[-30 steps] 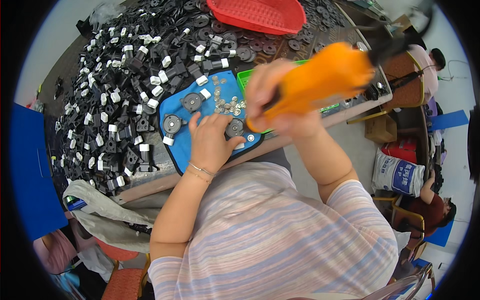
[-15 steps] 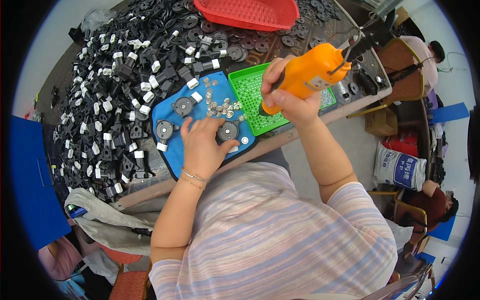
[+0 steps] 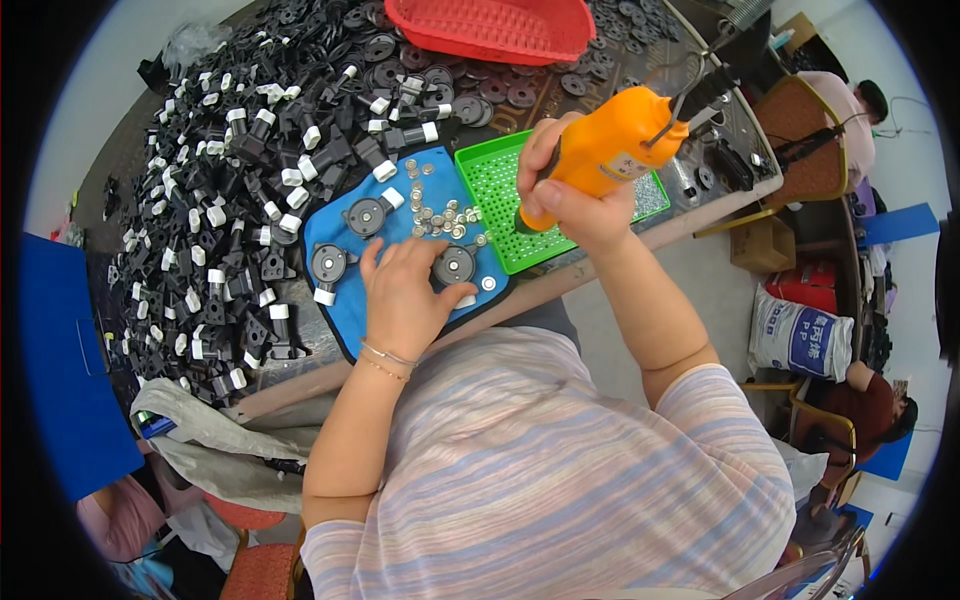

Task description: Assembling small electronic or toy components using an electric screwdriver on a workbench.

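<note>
My right hand (image 3: 582, 195) grips an orange electric screwdriver (image 3: 618, 140), its tip pointing down over the green perforated tray (image 3: 505, 262). On the blue cloth (image 3: 350, 300), my left hand (image 3: 408, 285) has its fingers spread, thumb and fingertips around the edge of a round black part (image 3: 455, 264) with a white tab. Two similar black round parts with white ends lie to its left, one farther (image 3: 367, 215) and one nearer (image 3: 329, 263). Several small silver metal rings (image 3: 440, 218) are scattered past my left fingers. Small pieces at the tray's right end are partly hidden by my right hand.
A large heap of black parts with white ends (image 3: 220, 220) covers the table's left side. Beyond the cloth lie many black discs (image 3: 480, 105) and a red basket (image 3: 490, 30). A coiled spring (image 3: 745, 15) hangs above the screwdriver's cable. Other people sit at the right.
The screwdriver and my right hand have shifted slightly left. My left hand stays at the same round part.
</note>
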The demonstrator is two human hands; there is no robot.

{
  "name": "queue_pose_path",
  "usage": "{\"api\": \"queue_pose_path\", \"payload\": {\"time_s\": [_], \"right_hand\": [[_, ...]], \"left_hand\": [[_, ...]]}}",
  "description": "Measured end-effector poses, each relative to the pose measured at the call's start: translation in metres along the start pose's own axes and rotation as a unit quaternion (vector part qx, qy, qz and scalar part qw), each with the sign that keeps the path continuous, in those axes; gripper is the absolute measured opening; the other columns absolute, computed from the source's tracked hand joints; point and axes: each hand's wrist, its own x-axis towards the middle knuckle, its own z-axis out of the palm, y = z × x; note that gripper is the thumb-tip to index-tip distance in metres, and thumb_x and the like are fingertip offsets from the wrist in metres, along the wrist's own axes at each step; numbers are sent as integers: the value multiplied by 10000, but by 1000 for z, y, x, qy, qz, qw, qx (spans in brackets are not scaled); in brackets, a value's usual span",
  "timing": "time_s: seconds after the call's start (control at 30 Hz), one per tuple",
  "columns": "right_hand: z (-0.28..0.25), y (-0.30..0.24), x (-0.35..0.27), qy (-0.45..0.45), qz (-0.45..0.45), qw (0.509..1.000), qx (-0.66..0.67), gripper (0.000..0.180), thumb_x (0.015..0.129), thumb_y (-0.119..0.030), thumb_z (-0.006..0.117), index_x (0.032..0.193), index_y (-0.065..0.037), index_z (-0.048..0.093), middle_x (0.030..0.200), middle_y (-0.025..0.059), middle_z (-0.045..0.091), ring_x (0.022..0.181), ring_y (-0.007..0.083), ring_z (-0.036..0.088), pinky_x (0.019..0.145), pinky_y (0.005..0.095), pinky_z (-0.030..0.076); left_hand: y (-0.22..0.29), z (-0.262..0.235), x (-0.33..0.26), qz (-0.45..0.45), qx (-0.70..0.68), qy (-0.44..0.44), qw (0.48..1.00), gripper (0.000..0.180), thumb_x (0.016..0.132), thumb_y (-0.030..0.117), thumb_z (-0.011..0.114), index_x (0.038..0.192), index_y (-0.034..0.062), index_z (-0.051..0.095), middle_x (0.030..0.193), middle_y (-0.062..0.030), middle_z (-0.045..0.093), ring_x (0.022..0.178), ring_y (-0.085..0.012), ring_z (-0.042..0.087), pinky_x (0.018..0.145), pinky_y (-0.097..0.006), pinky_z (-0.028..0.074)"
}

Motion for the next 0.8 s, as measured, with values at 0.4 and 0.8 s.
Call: {"api": "queue_pose_path", "payload": {"time_s": [0.4,0.8], "right_hand": [[52,-8,16,-44,-61,996,39,260,709,-34,674,908,-6,509,799,115,550,660,142,545,575,226,469],[65,15,17,-91,20,992,82,228,714,-38,669,864,-11,500,764,96,540,614,119,511,536,221,441]], "left_hand": [[-4,4,0,4,-6,9,1000,443,578,261,806,940,78,628,862,-45,611,883,-224,567,965,-416,278],[-1,-1,1,2,10,-8,1000,413,585,283,804,884,87,598,829,-39,591,878,-226,558,949,-418,279]]}}
